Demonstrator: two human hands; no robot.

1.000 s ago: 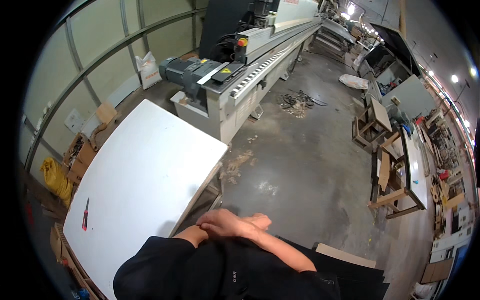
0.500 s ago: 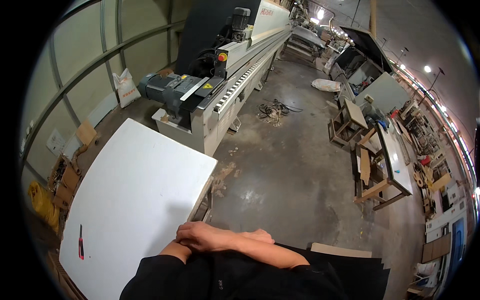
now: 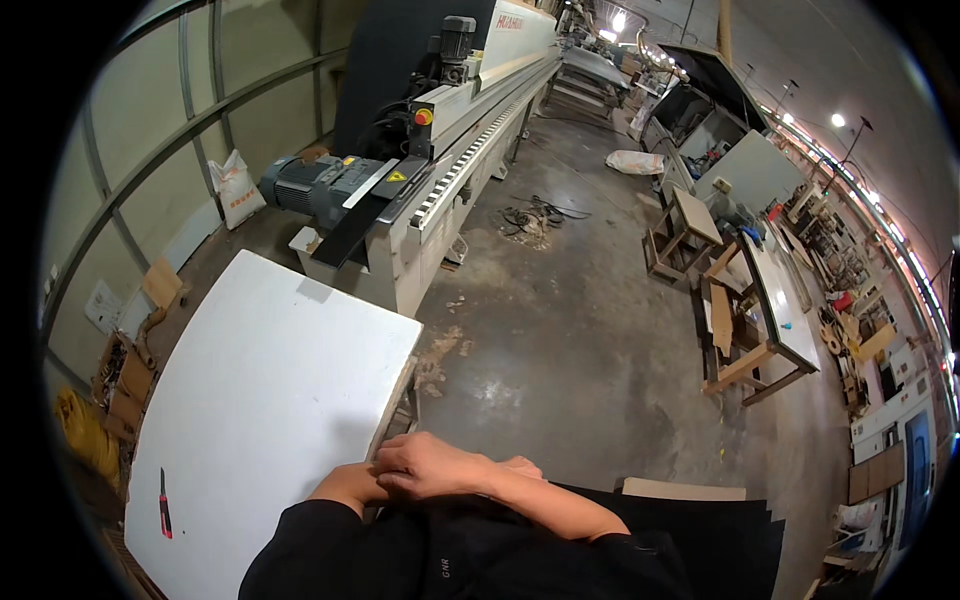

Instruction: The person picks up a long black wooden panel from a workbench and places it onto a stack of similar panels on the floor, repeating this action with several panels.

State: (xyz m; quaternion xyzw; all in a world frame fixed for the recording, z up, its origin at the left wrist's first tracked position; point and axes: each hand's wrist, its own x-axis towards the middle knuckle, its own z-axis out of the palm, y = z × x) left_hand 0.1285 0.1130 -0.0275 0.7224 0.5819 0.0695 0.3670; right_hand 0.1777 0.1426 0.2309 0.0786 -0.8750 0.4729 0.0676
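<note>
White tabletop (image 3: 270,400) lies just left of right hand (image 3: 418,465), which bends over left forearm (image 3: 342,487); left hand (image 3: 522,467) part-hidden; either's grip: cannot tell. Best relaxed, clear of knife (image 3: 165,512) on tabletop. Beyond, dark strip (image 3: 350,232) at end of machine (image 3: 400,268).

Just below the right hand (image 3: 428,466), small pale capital letters (image 3: 446,568) run sideways on the black shirt (image 3: 350,555). Well beyond the hand, a yellow triangular warning sign (image 3: 397,177) marks the machine's dark cover (image 3: 350,225); farther beyond, red lettering (image 3: 509,22) crosses its white housing (image 3: 518,44). Beyond and left of the hand, a white sack (image 3: 230,172) bears orange characters (image 3: 242,200).
</note>
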